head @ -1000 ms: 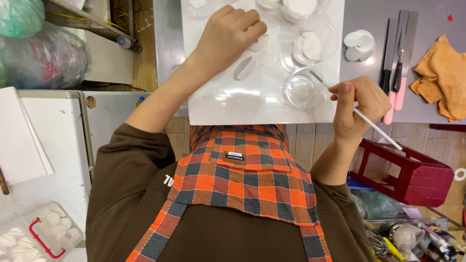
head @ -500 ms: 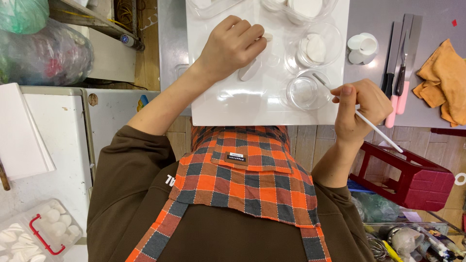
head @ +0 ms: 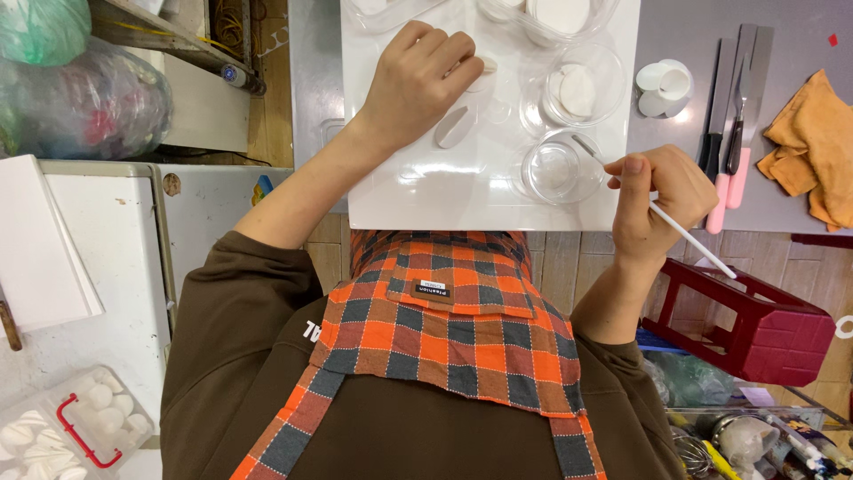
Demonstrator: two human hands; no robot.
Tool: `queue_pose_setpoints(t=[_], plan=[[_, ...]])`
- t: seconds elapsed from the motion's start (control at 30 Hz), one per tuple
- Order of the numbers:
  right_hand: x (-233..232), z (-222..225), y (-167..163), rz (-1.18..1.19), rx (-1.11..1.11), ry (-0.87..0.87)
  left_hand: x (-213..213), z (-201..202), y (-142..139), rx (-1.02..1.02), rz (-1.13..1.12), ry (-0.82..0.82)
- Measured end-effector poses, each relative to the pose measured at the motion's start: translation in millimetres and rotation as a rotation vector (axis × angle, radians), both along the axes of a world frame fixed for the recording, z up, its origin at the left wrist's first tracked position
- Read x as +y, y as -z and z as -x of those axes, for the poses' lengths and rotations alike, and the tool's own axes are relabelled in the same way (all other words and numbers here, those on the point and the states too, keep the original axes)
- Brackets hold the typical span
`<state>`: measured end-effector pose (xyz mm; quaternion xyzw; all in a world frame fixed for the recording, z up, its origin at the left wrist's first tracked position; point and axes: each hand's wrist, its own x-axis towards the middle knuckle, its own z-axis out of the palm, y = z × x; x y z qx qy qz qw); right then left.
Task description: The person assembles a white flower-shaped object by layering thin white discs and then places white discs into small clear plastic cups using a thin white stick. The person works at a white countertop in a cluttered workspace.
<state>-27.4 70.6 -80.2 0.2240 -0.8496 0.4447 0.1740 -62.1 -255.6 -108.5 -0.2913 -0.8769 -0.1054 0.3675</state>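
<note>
My left hand [head: 420, 78] rests on a white board [head: 444, 191], its fingers curled over a small white piece next to a pale oval piece [head: 454, 127]. My right hand [head: 655, 194] grips a thin white brush [head: 684, 236]; the brush tip reaches into a small clear glass bowl [head: 560, 169] near the board's front right corner. Another clear bowl [head: 576, 89] behind it holds a white round disc. A further clear container with white content [head: 560, 16] sits at the top edge.
To the right of the board lie small white caps [head: 665, 86], pink-handled knives and spatulas [head: 727, 116] and an orange cloth [head: 817, 142]. A red stool [head: 755, 320] stands below. Bagged goods [head: 84, 98] and a clear box of white pieces [head: 71, 427] are at left.
My left hand has drawn its fingers in over the small white piece. My right hand has brought the brush tip to the small glass bowl.
</note>
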Motion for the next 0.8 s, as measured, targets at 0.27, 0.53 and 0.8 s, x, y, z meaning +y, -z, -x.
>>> queue_pose_setpoints(t=[0.27, 0.53, 0.8], plan=[[-2.5, 0.2, -2.1, -0.010, 0.005, -0.003, -0.3, -0.7, 0.3, 0.005, 0.023, -0.026], [-2.7, 4.2, -4.5, -0.015, 0.009, -0.005, -0.6, 3.2, -0.6, 0.014, 0.034, -0.013], [-1.9, 5.4, -8.2, 0.109, 0.021, -0.088, -8.3, 5.0, -26.3, -0.247, -0.221, 0.112]])
